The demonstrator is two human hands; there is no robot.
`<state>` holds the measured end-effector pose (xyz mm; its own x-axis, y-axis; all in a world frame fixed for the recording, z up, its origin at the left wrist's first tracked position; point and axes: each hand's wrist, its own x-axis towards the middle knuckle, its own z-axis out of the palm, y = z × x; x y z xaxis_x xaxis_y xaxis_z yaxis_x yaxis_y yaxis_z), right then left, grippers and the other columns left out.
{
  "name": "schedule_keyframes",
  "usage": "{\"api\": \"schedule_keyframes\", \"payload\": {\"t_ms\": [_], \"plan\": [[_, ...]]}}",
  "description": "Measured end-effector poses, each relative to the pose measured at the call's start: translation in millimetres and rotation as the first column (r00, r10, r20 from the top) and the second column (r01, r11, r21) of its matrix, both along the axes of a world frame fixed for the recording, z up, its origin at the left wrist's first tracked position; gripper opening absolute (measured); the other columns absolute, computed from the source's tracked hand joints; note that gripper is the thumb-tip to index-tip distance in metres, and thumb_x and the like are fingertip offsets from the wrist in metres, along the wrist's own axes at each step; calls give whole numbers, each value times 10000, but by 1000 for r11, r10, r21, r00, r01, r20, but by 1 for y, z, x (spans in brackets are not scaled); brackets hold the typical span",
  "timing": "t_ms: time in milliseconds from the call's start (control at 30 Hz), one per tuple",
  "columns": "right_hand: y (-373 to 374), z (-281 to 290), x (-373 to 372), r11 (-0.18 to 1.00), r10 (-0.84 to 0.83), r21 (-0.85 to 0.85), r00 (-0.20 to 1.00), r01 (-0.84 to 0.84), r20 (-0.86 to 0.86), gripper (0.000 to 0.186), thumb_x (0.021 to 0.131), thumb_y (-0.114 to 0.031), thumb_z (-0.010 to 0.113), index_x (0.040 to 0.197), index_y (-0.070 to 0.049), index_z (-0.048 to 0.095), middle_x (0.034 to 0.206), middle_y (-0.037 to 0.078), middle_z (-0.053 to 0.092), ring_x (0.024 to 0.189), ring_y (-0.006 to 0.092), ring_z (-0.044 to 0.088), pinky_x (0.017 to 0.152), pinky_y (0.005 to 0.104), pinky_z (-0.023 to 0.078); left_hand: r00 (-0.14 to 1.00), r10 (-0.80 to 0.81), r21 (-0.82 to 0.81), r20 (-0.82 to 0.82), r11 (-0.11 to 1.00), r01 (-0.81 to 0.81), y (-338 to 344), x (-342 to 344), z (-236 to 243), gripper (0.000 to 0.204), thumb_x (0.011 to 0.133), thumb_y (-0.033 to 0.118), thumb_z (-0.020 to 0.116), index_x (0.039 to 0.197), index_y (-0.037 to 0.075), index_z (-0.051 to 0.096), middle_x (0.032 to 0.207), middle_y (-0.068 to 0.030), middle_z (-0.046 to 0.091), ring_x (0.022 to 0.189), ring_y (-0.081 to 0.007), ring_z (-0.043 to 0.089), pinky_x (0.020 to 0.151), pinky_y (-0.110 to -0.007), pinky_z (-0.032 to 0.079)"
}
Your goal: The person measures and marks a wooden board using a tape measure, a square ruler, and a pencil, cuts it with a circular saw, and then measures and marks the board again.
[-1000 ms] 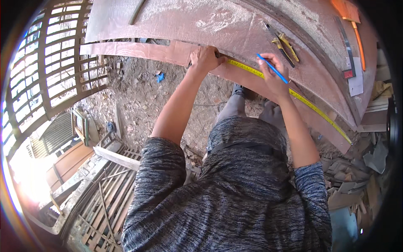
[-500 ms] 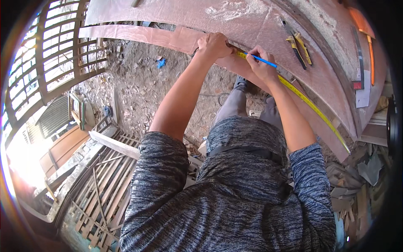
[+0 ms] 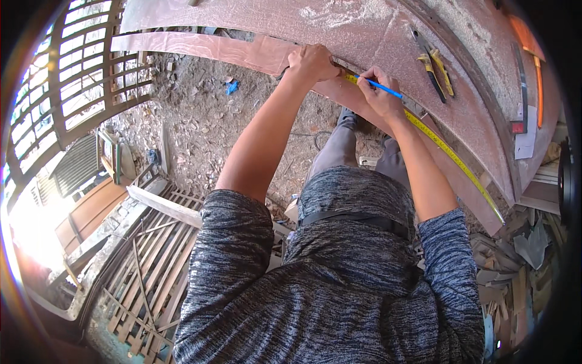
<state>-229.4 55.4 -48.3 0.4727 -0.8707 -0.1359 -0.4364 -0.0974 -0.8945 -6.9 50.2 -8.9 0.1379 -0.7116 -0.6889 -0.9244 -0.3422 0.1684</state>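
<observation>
A narrow reddish wooden strip (image 3: 212, 48) runs across in front of me along the edge of a larger plywood sheet (image 3: 273, 18). My left hand (image 3: 312, 65) is closed over a tape measure at the strip, its case mostly hidden under my fingers. From there the yellow tape blade (image 3: 451, 153) stretches right and down along the strip to its right end. My right hand (image 3: 383, 100) grips a blue pencil (image 3: 388, 90) beside the blade, close to my left hand. The pencil's tip points left toward the strip; I cannot tell whether it touches.
Pliers with yellow and black handles (image 3: 434, 70) lie on the plywood. Farther right are a metal square (image 3: 520, 91), a paper sheet (image 3: 525, 142) and an orange-handled tool (image 3: 538, 91). Slatted wood (image 3: 154, 261) lies lower left; a barred opening (image 3: 79, 67) stands upper left.
The view has shifted very slightly. Both hands stay near the same spot, the right still with the pencil by the tape blade.
</observation>
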Motion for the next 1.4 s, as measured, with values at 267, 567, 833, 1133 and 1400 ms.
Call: {"api": "schedule_keyframes", "payload": {"t_ms": [267, 567, 833, 1133, 1400], "plan": [[-3, 0, -1, 999, 23, 45, 999, -21, -34, 179, 936, -219, 740, 938, -51, 676, 712, 143, 697, 652, 266, 728, 595, 394, 538, 999, 35, 19, -10, 999, -35, -2, 0, 0, 597, 768, 623, 813, 1159, 172, 817, 1268, -117, 758, 1248, -347, 685, 999, -492, 565], [-4, -2, -1, 1000, 21, 12, 998, -20, -56, 201, 931, -242, 748, 928, -56, 671, 712, 142, 691, 664, 283, 729, 602, 401, 539, 1000, 15, 19, -20, 1000, -15, -2, -2, 5, 603, 780, 648, 799, 1148, 171, 826, 1247, -118, 765, 1213, -340, 704, 969, -486, 579], [-3, -1, 0, 1000, 20, -5, 999, -20, -31, 179, 930, -222, 746, 927, -58, 675, 715, 139, 690, 660, 268, 728, 601, 391, 536, 1000, 16, 32, -9, 999, -16, -3, -1, 2, 588, 780, 638, 796, 1151, 182, 825, 1250, -106, 766, 1220, -325, 702, 970, -481, 580], [-4, -2, 0, 999, 28, 23, 999, -27, -45, 173, 934, -220, 746, 934, -61, 678, 691, 128, 688, 644, 248, 725, 590, 386, 532, 1000, 13, 25, -8, 1000, -13, -2, -2, 2, 611, 781, 656, 794, 1179, 192, 816, 1300, -98, 747, 1262, -322, 679, 997, -479, 574], [-4, -1, 0, 1000, 25, 15, 999, -24, -46, 181, 938, -232, 745, 942, -66, 673, 689, 123, 688, 643, 244, 724, 593, 380, 534, 1000, 13, 34, -17, 999, -12, -3, -1, -2, 650, 780, 669, 798, 1192, 166, 808, 1307, -117, 743, 1271, -335, 675, 1004, -482, 571]]}}
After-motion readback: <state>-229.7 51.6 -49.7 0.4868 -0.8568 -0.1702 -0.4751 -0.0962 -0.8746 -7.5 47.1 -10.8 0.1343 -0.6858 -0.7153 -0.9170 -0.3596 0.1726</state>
